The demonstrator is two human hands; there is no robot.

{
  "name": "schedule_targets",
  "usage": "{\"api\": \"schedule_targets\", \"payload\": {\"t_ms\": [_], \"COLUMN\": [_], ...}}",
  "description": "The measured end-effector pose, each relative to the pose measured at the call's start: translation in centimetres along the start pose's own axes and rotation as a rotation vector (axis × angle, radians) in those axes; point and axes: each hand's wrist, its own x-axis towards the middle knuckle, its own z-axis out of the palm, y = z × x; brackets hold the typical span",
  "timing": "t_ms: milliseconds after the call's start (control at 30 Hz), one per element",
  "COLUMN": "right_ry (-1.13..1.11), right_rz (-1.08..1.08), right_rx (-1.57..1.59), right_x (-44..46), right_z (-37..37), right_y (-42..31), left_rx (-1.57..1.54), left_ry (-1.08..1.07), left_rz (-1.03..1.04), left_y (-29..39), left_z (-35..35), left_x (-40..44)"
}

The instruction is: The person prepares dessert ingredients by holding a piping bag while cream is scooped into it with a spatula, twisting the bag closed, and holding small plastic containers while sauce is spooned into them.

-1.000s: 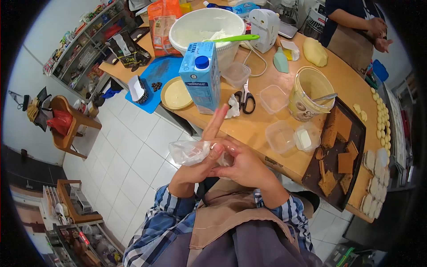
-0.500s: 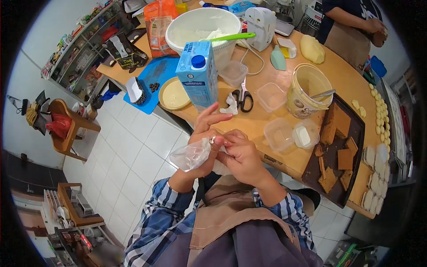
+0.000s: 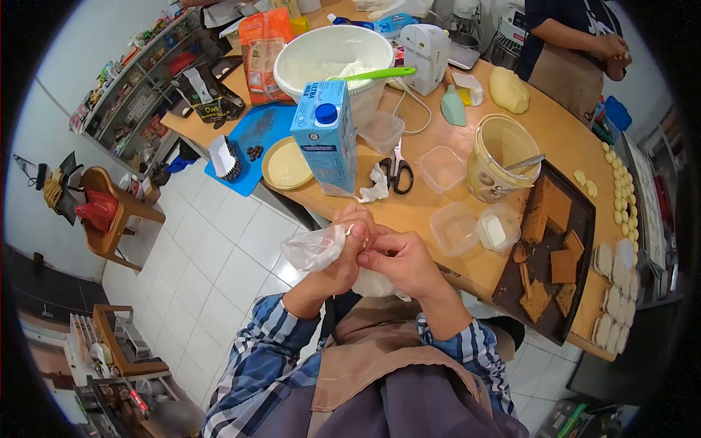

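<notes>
A clear plastic bag point(image 3: 312, 250), seemingly a piping bag, is bunched between my two hands in front of the apron. My left hand point(image 3: 342, 259) is closed round its gathered middle, the fingers curled and the thumb up. Against it, my right hand point(image 3: 405, 261) pinches the bag's twisted part. One puffed end sticks out to the left, and whitish plastic hangs below the hands. Just beyond them on the table are a blue milk carton point(image 3: 326, 139), a crumpled white scrap point(image 3: 374, 185) and black-handled scissors point(image 3: 398, 174).
A white mixing bowl point(image 3: 328, 55) holds cream and a green spatula point(image 3: 380, 74). To the right stand a tub point(image 3: 504, 153) with a spoon, plastic containers point(image 3: 453, 230) and a dark tray point(image 3: 511, 292) of brown cake pieces. Another person point(image 3: 569, 51) works at the far right.
My left fingers, stretched out before, have curled down round the bag. My right hand stays against it, its grip slightly shifted. The view has moved slightly.
</notes>
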Motion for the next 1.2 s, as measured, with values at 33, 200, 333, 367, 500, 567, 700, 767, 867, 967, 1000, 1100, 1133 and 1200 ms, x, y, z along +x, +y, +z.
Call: {"api": "schedule_targets", "payload": {"t_ms": [33,200,333,367,500,567,700,767,867,967,1000,1100,1133,1200], "right_ry": [0.007,0.075,0.069,0.092,0.093,0.126,0.146,0.136,0.207,0.289,0.313,0.314,0.308,0.334], "right_rz": [-0.004,0.038,-0.213,-0.288,-0.309,-0.301,-0.369,-0.369,-0.318,-0.277,-0.270,-0.217,-0.214,-0.224], "right_rx": [0.003,0.031,-0.430,-0.506,-0.632,-0.614,-0.631,-0.681,-0.571,-0.509,-0.511,-0.458,-0.471,-0.483], "right_x": [0.1,1.5,2.6,2.7,1.9,1.6,1.4,1.1,0.5,-0.3,-0.6,-1.2,-1.2,-1.4], "right_z": [0.1,0.6,0.8,1.0,0.5,0.6,0.8,0.6,0.5,-0.8,-1.2,-1.3,-1.3,-1.2], "right_y": [0.0,0.2,0.1,0.0,0.1,-0.8,-0.8,-1.3,-2.3,-2.6,-2.6,-2.6,-2.6,-2.5], "left_rx": [0.027,0.107,0.132,0.085,-0.099,-0.126,0.047,0.153,0.178,-0.038,-0.102,-0.239,-0.253,-0.313], "left_ry": [0.036,0.237,0.248,0.258,0.215,0.183,0.083,0.064,0.101,0.096,0.071,0.032,0.046,0.056], "left_rz": [0.060,0.205,0.234,0.209,0.072,0.056,0.152,0.202,0.250,0.240,0.171,-0.001,-0.032,-0.059], "left_y": [-0.3,-1.3,-1.3,-1.6,-1.5,-1.1,-0.7,0.0,0.2,0.1,0.1,0.0,-0.3,-0.9], "left_z": [0.0,0.3,-0.6,-0.5,0.0,0.1,-0.7,-0.8,-0.5,-0.6,-0.6,-0.2,0.2,0.6], "left_x": [0.0,0.3,1.1,0.9,0.4,0.7,1.9,2.4,3.0,3.6,3.4,2.5,2.3,1.7]}}
